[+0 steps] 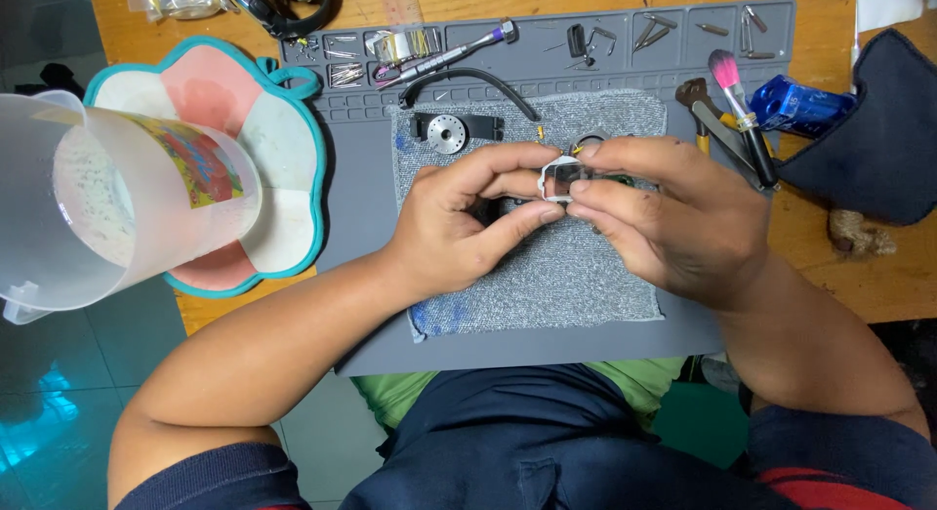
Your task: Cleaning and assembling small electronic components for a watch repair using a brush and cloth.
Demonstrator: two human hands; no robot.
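I've got the small silver watch case (563,181) pinched between both hands, held just above the grey cloth pad (547,276) on the grey work mat (361,207). My left hand (459,222) closes on it from the left, thumb and forefinger clamped at its edge; my right hand (673,217) covers it from the right, fingertips pressed along its top and underside, so both grips are clenched on the case. It feels like a light, rigid little piece to judge by its size, metal-edged with a clear face, so probably slick and easy to scratch or smudge; I'd keep my hold on the rim and sides, never on the glass. Most of it sits hidden under my fingers, so I can't tell what is behind it. Just beyond my knuckles lies a black strap piece with a round silver disc (447,132), and a black cable (468,81) curves past it. A pink-tipped brush (740,95) and pliers (705,110) rest to the right, a frosted plastic jug (107,198) well off to the left.
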